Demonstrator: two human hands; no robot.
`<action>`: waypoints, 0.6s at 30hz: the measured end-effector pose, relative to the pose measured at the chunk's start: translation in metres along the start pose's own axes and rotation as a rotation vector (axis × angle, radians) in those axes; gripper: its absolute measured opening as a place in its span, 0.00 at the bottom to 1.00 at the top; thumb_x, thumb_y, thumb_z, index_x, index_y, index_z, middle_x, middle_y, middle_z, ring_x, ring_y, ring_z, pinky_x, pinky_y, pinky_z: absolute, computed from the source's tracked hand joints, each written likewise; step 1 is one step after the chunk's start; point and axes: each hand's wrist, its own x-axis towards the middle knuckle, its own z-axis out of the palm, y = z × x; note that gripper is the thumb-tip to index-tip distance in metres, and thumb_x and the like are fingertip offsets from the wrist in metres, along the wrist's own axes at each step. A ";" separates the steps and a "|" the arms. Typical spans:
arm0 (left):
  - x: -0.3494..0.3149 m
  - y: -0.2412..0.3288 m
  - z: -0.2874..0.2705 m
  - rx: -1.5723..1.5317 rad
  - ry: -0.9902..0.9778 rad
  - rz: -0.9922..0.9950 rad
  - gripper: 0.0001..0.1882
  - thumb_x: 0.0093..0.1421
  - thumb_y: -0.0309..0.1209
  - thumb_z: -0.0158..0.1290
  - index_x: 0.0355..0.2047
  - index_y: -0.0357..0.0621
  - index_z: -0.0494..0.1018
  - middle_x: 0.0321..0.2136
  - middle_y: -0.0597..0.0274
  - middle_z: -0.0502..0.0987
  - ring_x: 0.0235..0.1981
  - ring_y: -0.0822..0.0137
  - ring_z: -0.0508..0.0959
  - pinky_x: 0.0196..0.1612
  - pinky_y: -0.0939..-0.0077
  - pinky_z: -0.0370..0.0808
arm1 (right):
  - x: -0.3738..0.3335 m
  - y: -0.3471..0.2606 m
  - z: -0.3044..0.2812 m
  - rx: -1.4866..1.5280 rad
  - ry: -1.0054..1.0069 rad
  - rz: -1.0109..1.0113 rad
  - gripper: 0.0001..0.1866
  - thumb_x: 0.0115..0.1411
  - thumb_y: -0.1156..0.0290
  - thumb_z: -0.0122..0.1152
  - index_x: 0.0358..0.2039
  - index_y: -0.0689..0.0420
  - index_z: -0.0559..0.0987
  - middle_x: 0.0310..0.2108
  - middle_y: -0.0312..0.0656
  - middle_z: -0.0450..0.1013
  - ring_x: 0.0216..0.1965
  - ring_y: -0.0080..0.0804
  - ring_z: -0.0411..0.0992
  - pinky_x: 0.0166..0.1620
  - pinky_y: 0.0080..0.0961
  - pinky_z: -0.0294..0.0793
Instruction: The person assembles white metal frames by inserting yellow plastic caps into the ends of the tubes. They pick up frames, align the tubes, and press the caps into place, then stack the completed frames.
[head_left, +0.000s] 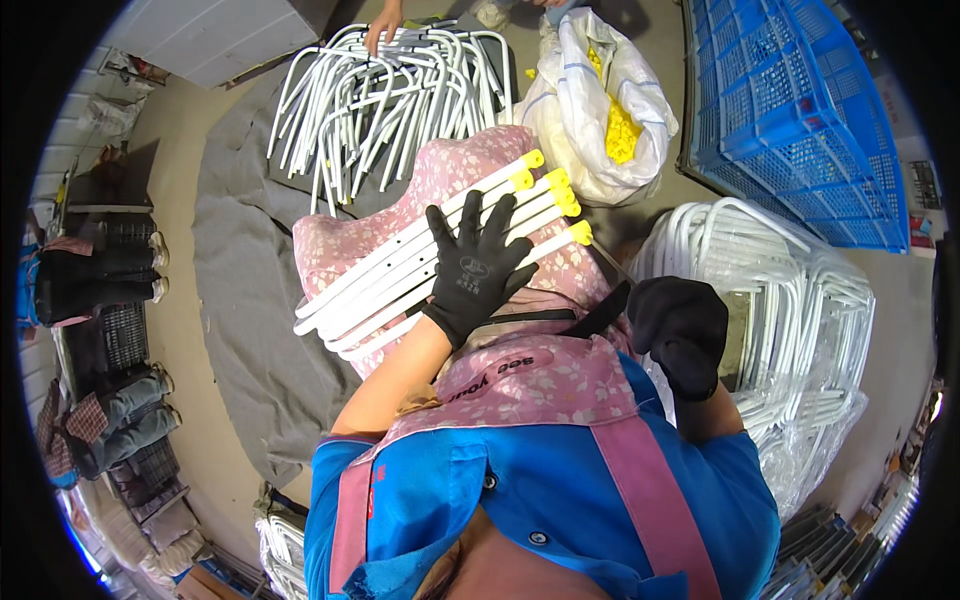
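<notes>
A bundle of white tubes [385,275] with yellow end caps [560,190] lies across my lap, on a pink flowered apron [570,375]. Gloved in black, my left hand [472,268] rests flat on the tubes with its fingers spread. My right hand [680,335], in a black glove too, is closed to the right of the caps, in front of my body. A thin, rod-like line runs from near that fist toward the nearest cap; what the fist holds is hidden.
Bent white tube frames [400,100] are piled ahead on grey cloth [245,300], with another person's hand [383,28] on them. A white sack [570,130] of yellow caps stands beside them. Blue crates [770,120] and plastic-wrapped frames [800,300] stand at the right.
</notes>
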 end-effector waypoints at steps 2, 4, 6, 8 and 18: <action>0.000 0.000 0.000 0.006 0.011 0.003 0.16 0.57 0.51 0.59 0.41 0.61 0.79 0.69 0.55 0.57 0.72 0.40 0.42 0.63 0.21 0.27 | 0.000 0.000 0.002 0.003 0.012 0.007 0.15 0.51 0.69 0.63 0.12 0.60 0.72 0.18 0.43 0.72 0.19 0.35 0.69 0.25 0.29 0.67; 0.000 0.000 -0.001 0.007 0.005 0.003 0.16 0.57 0.51 0.59 0.41 0.61 0.79 0.69 0.55 0.57 0.72 0.40 0.42 0.63 0.22 0.27 | -0.001 0.001 0.003 -0.029 0.004 0.009 0.15 0.50 0.69 0.63 0.12 0.59 0.71 0.18 0.43 0.72 0.19 0.36 0.69 0.25 0.30 0.67; 0.001 0.000 -0.001 0.001 0.004 0.009 0.16 0.57 0.50 0.59 0.42 0.61 0.78 0.69 0.55 0.56 0.72 0.40 0.42 0.63 0.22 0.27 | -0.002 0.002 0.002 -0.060 -0.015 -0.007 0.15 0.50 0.69 0.64 0.12 0.59 0.72 0.18 0.44 0.72 0.19 0.37 0.70 0.25 0.30 0.68; 0.001 -0.001 -0.001 -0.007 0.009 0.010 0.16 0.56 0.50 0.59 0.41 0.61 0.79 0.69 0.55 0.56 0.72 0.40 0.43 0.62 0.20 0.29 | -0.004 0.004 -0.001 -0.087 -0.032 -0.027 0.14 0.49 0.68 0.64 0.13 0.59 0.72 0.19 0.44 0.72 0.20 0.37 0.70 0.25 0.30 0.68; -0.002 -0.007 0.013 0.029 0.002 -0.002 0.19 0.59 0.51 0.55 0.46 0.63 0.80 0.66 0.54 0.60 0.68 0.37 0.53 0.58 0.14 0.43 | 0.026 0.059 -0.012 -0.592 0.054 0.045 0.09 0.51 0.76 0.59 0.16 0.59 0.72 0.18 0.42 0.71 0.20 0.36 0.72 0.24 0.31 0.70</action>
